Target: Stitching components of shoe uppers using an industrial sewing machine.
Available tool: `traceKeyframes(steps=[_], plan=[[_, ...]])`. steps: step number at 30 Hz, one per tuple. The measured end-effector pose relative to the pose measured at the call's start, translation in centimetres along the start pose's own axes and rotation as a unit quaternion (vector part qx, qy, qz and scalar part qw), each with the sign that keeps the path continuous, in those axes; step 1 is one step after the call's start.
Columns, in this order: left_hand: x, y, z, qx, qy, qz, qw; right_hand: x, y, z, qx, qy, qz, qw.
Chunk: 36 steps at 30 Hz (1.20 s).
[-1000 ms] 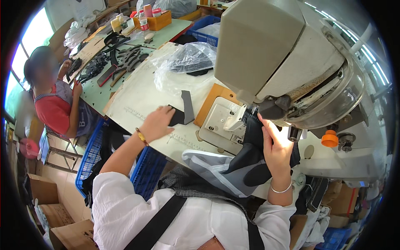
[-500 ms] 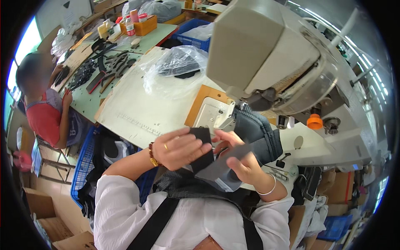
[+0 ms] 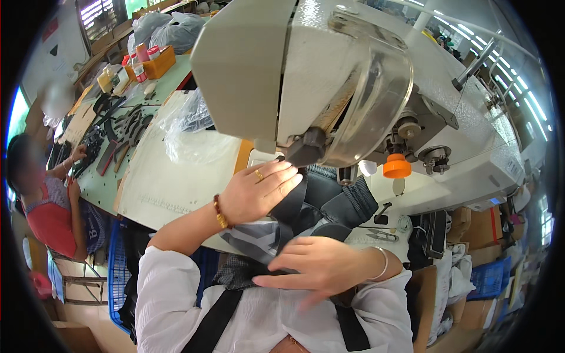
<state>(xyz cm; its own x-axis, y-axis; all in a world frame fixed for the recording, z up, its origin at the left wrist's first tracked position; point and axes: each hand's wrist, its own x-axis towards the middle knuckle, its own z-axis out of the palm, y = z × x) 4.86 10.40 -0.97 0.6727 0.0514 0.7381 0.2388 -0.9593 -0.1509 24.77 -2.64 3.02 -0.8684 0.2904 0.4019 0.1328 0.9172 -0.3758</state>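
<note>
One dark strip (image 3: pixel 291 208) is at the machine (image 3: pixel 238 73), work seems unfinished; left hand (image 3: pixel 256 191) flat, hold unclear; right hand (image 3: pixel 323 266) spread, empty.

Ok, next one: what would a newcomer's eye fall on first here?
Probably the bulky pale sewing machine filling the upper middle, with its bright orange knob right of centre. Below it, the left hand has its fingertips at the dark fabric, while the right hand, slightly blurred, is open nearer the body.
</note>
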Motion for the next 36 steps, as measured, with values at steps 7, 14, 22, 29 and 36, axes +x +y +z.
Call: traceKeyframes(steps=[7,14,22,29,36], plan=[[0.6,1.3,-0.8,0.062,-0.065,-0.020,0.996,-3.0,5.2,-0.6,-0.428,0.266,0.262,0.823],[0.2,0.3,1.2,0.103,0.078,0.046,0.991,-5.7,8.8,0.9,-0.105,0.336,0.252,0.902],[-1.0,-0.7,1.3,0.081,0.130,0.093,0.984,-6.4,7.5,1.4,-0.091,0.296,0.277,0.910],[-0.9,-1.2,1.4,0.072,0.121,0.084,0.986,-5.4,7.2,0.5,-0.152,0.295,0.265,0.906],[-1.2,-1.2,2.2,0.072,0.102,0.067,0.990,-3.7,6.0,-1.8,-0.280,0.295,0.202,0.891]])
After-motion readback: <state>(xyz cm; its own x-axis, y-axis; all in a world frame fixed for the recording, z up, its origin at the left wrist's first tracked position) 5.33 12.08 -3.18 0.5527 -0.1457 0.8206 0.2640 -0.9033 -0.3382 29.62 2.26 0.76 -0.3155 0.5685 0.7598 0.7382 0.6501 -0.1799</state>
